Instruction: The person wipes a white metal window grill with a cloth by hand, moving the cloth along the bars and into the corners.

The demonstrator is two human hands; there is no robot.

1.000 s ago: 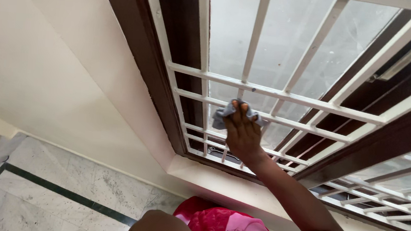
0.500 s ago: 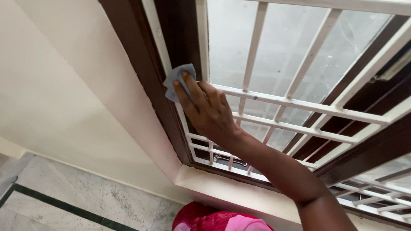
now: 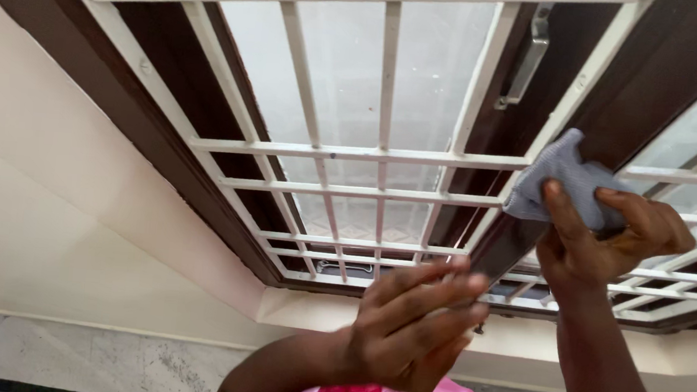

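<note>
Here right hand point(image 3: 605, 239) presses grey cloth point(image 3: 568, 182) against white grille point(image 3: 382, 153).

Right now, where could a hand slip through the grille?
The tall gaps between the upright bars of the white grille, above its cross rails, are free. The right hand with the grey cloth crowds the brown frame post; lower rails sit close together.

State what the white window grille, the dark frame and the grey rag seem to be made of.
White window grille: likely painted metal, with thin, straight, glossy bars. Dark brown window frame: probably stained wood, smooth and matte. Grey rag in the right hand: soft cloth, crumpled in folds.
</note>
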